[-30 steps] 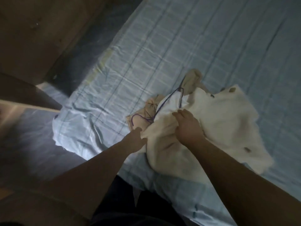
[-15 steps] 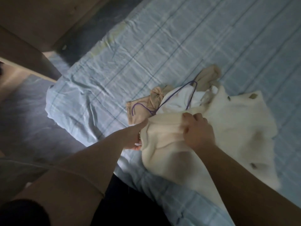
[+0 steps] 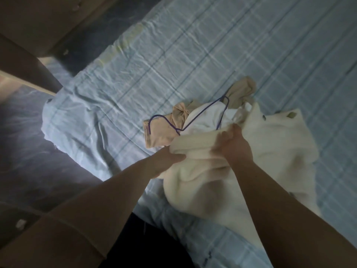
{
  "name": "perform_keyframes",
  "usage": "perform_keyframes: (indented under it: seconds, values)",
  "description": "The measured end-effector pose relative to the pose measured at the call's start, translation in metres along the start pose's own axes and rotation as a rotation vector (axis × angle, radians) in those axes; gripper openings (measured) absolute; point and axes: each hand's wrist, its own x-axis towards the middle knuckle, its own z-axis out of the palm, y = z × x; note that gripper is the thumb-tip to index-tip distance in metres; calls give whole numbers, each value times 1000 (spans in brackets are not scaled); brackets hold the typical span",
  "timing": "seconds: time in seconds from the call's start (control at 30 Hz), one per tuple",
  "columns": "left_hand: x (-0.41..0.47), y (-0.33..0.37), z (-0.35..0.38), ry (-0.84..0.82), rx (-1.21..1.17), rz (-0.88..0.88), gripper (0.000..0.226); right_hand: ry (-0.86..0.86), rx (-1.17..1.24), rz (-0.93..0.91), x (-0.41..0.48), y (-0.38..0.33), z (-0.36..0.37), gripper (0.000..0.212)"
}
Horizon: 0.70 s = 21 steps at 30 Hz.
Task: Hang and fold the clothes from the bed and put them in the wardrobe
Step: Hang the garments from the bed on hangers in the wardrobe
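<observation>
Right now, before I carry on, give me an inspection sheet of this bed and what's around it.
Surface: blue checked bed sheet, wrinkled.
Job's things: cream garment bunched on the sheet; beige garment and white garment beside it, purple wire hanger lying across them.
Clutter: nothing seen.
Grips: left hand and right hand both hold the cream garment's near edge.
Cables: nothing seen.
Surroundings: wooden furniture top left; dark floor beside the bed.
</observation>
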Motion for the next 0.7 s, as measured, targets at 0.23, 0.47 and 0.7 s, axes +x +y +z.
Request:
perform_keyframes:
  seconds: [0.23,0.47,0.7]
  values:
    - [-46,15,31,279,321,251,34,1,250,83,-17,-23,-31,49]
    - [-88,66,73,-80,215,317,52,203,523,-122,-145,-43,-51,39]
    - [-127,101,104,-494,158,56,81,271,761,-18,-218,-37,-84,50]
